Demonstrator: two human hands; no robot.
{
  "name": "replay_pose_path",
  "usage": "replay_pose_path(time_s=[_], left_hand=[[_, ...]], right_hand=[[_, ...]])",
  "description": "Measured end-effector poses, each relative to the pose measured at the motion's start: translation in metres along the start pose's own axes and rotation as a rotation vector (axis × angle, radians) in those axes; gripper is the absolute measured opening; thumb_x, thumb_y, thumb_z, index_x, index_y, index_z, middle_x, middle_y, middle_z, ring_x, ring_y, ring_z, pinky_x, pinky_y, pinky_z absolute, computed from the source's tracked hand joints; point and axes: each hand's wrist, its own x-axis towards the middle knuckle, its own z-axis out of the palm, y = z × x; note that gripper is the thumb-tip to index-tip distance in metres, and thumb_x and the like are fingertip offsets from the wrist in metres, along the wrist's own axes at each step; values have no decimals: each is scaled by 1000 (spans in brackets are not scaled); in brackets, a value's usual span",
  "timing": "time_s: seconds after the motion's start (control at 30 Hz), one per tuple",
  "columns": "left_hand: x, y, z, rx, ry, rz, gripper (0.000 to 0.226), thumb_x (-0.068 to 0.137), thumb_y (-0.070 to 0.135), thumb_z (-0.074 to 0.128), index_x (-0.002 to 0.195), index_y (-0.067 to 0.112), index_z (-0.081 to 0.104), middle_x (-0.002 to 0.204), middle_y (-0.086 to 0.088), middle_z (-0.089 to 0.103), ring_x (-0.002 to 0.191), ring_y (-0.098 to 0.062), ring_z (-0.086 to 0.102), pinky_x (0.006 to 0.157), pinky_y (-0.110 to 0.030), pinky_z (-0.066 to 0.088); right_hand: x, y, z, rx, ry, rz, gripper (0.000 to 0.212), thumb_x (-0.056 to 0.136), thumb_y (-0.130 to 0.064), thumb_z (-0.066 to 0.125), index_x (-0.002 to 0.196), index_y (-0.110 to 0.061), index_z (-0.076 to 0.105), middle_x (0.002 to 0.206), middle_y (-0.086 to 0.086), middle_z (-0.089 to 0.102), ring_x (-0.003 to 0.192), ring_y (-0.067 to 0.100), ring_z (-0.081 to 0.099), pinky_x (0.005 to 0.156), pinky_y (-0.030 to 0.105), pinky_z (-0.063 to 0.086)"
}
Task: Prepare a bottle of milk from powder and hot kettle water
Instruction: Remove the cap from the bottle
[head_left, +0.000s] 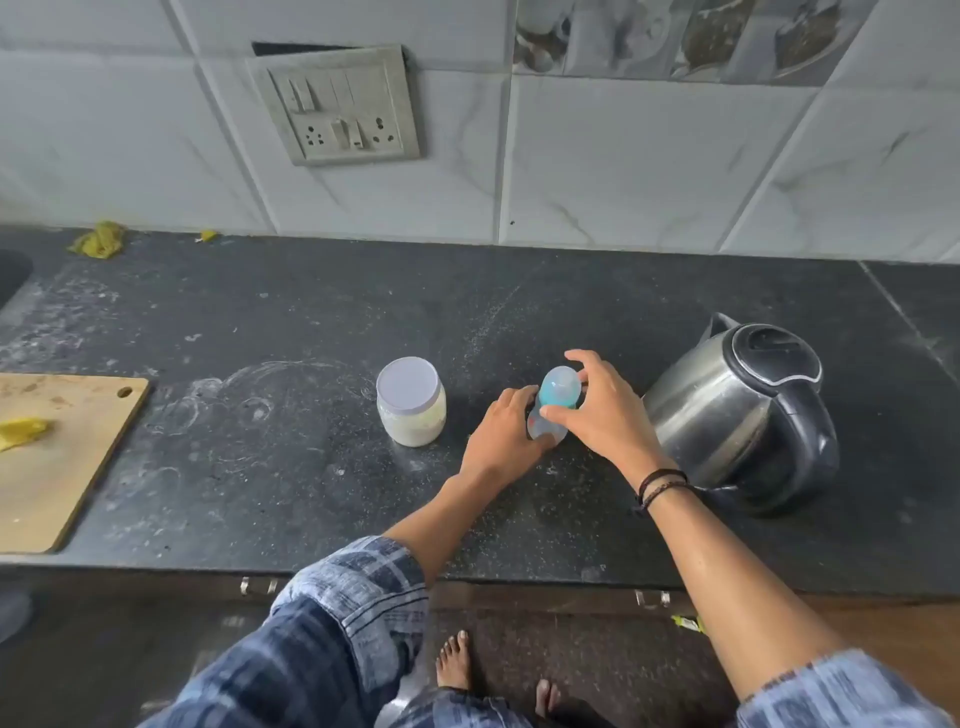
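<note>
A small baby bottle (540, 428) with a clear cap (560, 387) over a blue collar stands on the dark counter (311, 467). My left hand (504, 436) grips the bottle's body from the left. My right hand (597, 410) curls its fingers and thumb round the cap from above. Just left of the bottle stands a glass jar of white powder (411, 408) with a pale lid. A steel electric kettle (743, 415) with a black lid and handle sits to the right, close to my right wrist.
A wooden cutting board (62, 467) with a yellow scrap lies at the counter's left edge. A switch and socket panel (337, 106) hangs on the tiled wall. Yellow scraps (98, 240) lie at the back left, beside a sink edge (10, 275). Bare feet show below.
</note>
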Motion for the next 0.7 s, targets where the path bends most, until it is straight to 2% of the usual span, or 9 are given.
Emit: replay_pose_path(time_s=[0.2,0.37,0.47,0.57,0.7], left_hand=[[12,0,8,-58,9,-23,64,93,43,73,148,22,48,146,0,53,130,-20,52,105,-46,50],[14,-4,25,-131,64,-31,43,94,38,67,131,19,54,132,-1,60,118,-21,57,95,-43,51],[13,-5,34,-177,75,-34,51,92,46,58,136,23,51,135,3,60,122,-20,55,100,-43,49],[12,-12,45,-174,128,-14,63,88,53,51,143,23,50,145,3,55,136,-18,40,111,-40,38],[11,-21,56,-154,156,-6,65,90,55,49,147,23,48,149,4,51,140,-13,31,115,-41,33]], right_hand=[[6,-4,5,-78,23,-12,56,82,-31,82,130,-29,54,124,-1,64,112,26,63,84,38,52],[6,-3,8,-135,10,-65,47,85,-26,78,126,-20,57,122,3,62,112,29,61,84,40,52],[10,-2,6,-161,3,-100,47,86,-27,79,126,-17,57,124,4,63,113,29,61,87,40,52],[13,0,5,-160,-3,-124,47,84,-26,80,124,-14,58,122,6,64,111,29,62,87,39,52],[14,2,5,-141,-5,-138,44,84,-26,79,122,-14,59,120,5,65,111,28,62,87,38,51]])
